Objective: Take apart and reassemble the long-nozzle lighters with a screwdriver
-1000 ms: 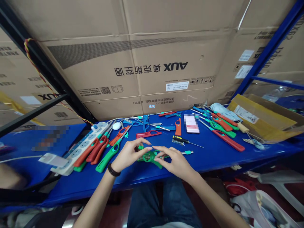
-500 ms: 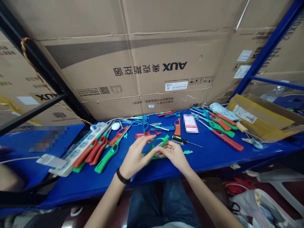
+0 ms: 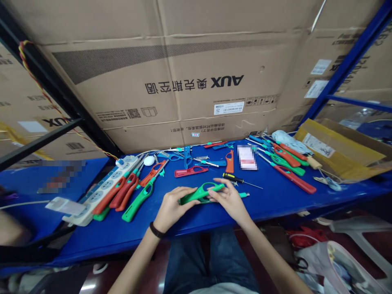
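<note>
A green lighter casing (image 3: 196,194) is held between both hands just above the table's front part. My left hand (image 3: 174,204) is closed on its broad handle end, thumb below and fingers above. My right hand (image 3: 228,202) has its thumb and fingers around the narrower end, near the trigger loop. Under the casing lies another green part, mostly hidden by my hands; a teal piece with a metal tip (image 3: 245,195) sticks out from it to the right. Beyond my right hand lies a black and yellow screwdriver (image 3: 233,178). A red lighter casing (image 3: 190,171) lies behind the green one.
On the left, several long lighters, one green (image 3: 137,202), lie beside a white power strip (image 3: 105,185). More lighters, one red (image 3: 295,179), lie at the right beside a yellow package (image 3: 339,143). Blue and orange casing parts are at the back. Another person's arm (image 3: 12,222) shows far left.
The green casing has been lowered and turned, with its outer face now more upward. My left hand has moved down, and its fingers have closed further over the handle end.
</note>
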The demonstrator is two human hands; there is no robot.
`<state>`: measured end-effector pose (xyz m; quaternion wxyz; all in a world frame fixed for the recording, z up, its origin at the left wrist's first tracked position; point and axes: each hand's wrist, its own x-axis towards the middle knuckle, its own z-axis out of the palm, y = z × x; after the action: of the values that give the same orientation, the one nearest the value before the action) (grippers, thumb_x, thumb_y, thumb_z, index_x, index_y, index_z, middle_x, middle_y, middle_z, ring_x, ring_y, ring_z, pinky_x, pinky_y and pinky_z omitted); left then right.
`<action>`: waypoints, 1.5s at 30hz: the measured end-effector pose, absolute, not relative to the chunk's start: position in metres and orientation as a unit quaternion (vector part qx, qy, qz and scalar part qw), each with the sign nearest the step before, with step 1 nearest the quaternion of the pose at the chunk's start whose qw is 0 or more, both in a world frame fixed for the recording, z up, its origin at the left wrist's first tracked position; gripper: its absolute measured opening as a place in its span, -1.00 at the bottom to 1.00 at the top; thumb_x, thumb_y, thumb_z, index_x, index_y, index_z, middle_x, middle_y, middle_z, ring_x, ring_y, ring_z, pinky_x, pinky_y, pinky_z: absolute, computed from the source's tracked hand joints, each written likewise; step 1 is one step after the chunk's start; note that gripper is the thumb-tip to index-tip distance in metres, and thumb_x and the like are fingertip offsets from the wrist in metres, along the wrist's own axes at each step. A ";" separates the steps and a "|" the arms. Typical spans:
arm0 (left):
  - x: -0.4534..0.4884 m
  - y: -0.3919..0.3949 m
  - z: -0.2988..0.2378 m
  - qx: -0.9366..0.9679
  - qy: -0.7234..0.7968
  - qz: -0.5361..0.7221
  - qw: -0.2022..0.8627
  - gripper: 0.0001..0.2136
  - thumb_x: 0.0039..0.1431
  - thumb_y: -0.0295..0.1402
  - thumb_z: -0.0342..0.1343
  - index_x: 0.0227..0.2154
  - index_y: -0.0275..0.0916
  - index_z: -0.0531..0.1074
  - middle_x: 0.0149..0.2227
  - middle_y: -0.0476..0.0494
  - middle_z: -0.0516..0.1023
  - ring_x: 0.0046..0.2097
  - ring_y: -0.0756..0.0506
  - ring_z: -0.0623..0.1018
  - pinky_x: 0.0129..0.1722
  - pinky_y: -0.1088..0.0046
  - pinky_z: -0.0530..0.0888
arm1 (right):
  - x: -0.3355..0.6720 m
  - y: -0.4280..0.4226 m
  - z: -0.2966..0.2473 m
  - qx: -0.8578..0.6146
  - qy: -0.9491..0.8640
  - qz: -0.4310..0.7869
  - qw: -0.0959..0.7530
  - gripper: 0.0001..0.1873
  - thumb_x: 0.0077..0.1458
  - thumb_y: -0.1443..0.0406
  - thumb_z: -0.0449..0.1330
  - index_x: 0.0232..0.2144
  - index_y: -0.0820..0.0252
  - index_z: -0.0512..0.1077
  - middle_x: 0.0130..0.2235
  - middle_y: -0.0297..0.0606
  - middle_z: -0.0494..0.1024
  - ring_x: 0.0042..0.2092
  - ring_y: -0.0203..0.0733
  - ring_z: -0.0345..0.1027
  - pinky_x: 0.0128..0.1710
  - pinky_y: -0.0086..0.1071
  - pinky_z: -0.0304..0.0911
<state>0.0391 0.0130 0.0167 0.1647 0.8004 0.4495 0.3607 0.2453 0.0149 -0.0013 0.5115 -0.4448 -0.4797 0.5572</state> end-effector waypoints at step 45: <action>-0.003 0.013 -0.007 0.830 0.460 0.277 0.152 -0.71 0.13 -0.17 0.16 -0.13 -0.16 0.51 -0.11 -0.17 0.59 -0.05 -0.17 0.54 0.04 0.12 0.41 | 0.275 0.007 -0.022 -0.463 -0.805 0.128 0.348 -0.91 0.12 0.31 0.22 -0.29 0.08 0.52 -0.25 -0.28 0.61 -0.17 -0.13 0.45 -0.14 -0.21 0.30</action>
<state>-0.0028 0.0125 -0.0066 0.1525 0.8298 0.4599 0.2770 0.2753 0.0065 -0.0219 0.3484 -0.4632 -0.8048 0.1278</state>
